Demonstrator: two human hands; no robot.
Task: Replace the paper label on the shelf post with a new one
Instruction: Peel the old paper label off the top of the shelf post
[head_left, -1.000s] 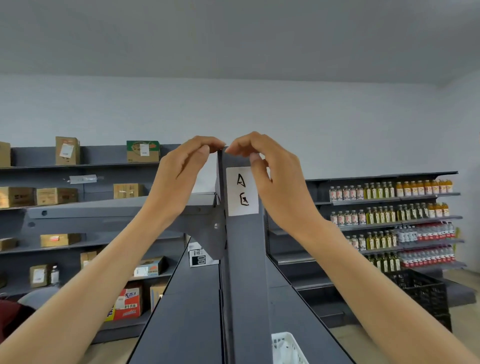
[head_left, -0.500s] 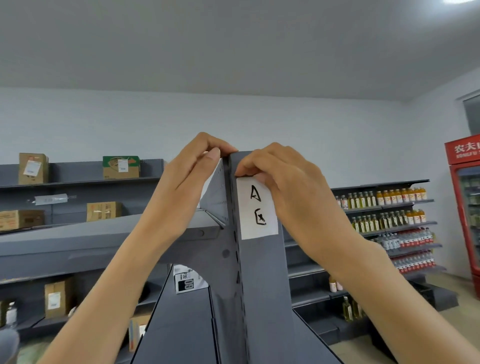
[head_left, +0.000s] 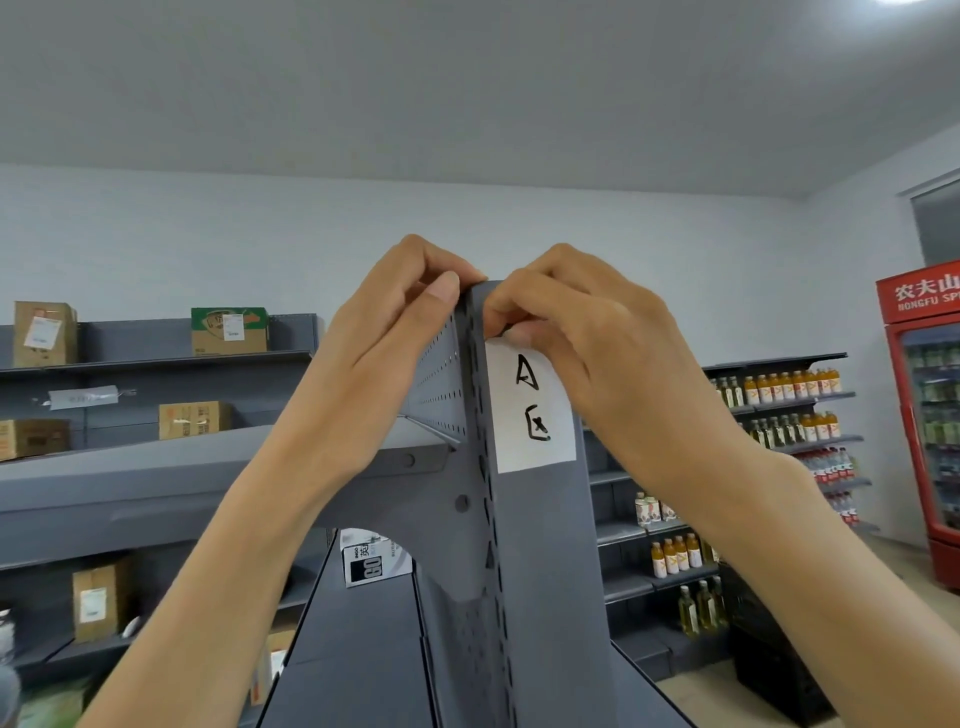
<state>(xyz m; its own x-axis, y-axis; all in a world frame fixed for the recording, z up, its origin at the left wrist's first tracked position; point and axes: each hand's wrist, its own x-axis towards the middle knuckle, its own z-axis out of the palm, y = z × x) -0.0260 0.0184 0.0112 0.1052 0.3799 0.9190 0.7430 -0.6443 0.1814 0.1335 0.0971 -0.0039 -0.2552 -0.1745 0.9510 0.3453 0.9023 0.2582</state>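
Note:
A white paper label (head_left: 535, 410) with black hand-drawn marks sticks to the front of the dark grey shelf post (head_left: 540, 571), near its top. My right hand (head_left: 587, 343) rests against the label's upper right, its fingertips pinched at the label's top edge. My left hand (head_left: 384, 353) grips the top of the post from the left, thumb on the post's upper corner. The label's top edge is hidden under my right fingers.
A grey shelf (head_left: 130, 483) runs left from the post, with a white box (head_left: 371, 561) on the shelf below. Cardboard boxes (head_left: 195, 418) line the left wall shelving. Bottles (head_left: 779, 389) fill the right shelves, and a red fridge (head_left: 930, 415) stands far right.
The view has drawn closer to the post and shifted left, so the label looks larger. My right fingers have curled tighter over the label's top edge. My left hand stays on the post's top.

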